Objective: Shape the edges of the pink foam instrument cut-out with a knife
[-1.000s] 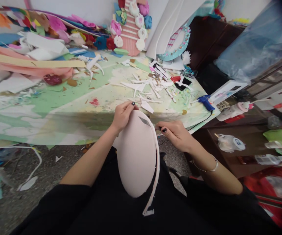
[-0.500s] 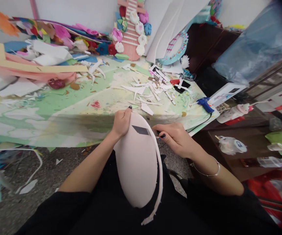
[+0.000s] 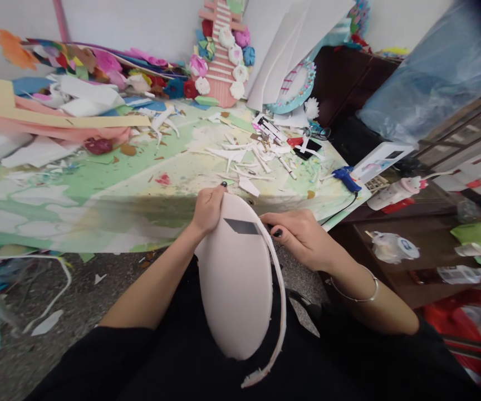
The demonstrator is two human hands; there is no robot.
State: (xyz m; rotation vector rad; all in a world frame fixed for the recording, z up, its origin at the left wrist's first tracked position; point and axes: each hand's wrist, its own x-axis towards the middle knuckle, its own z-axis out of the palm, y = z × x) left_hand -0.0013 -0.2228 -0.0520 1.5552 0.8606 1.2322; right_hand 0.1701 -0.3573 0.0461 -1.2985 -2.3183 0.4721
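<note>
Pale pink, oval foam board [image 3: 236, 289] stands tilted in front of my black-clad body. At its upper left rim, my left hand [image 3: 209, 209] grips it, thumb on top. My right hand [image 3: 297, 236] is closed on a utility knife, whose handle is mostly hidden by the fingers. Its broad dark blade [image 3: 243, 226] with a slanted end lies across the board's upper face. Along the right rim, a thin foam strip [image 3: 282, 312] is cut away and curves down, its ragged lower end hanging free. Near the blade the strip still meets the board.
A table [image 3: 140, 184] with a stained green cloth holds white scraps [image 3: 240, 156], markers [image 3: 269, 129] and a blue glue gun [image 3: 344, 178] at its right. Paper flowers [image 3: 107, 61] and coloured sheets pile up at the back left. A shelf [image 3: 361, 262] stands right.
The blade has slid down the rim, more of it now showing across the board. The strip has swung outward to the right. My right hand shifted slightly lower; my left hand keeps its grip.
</note>
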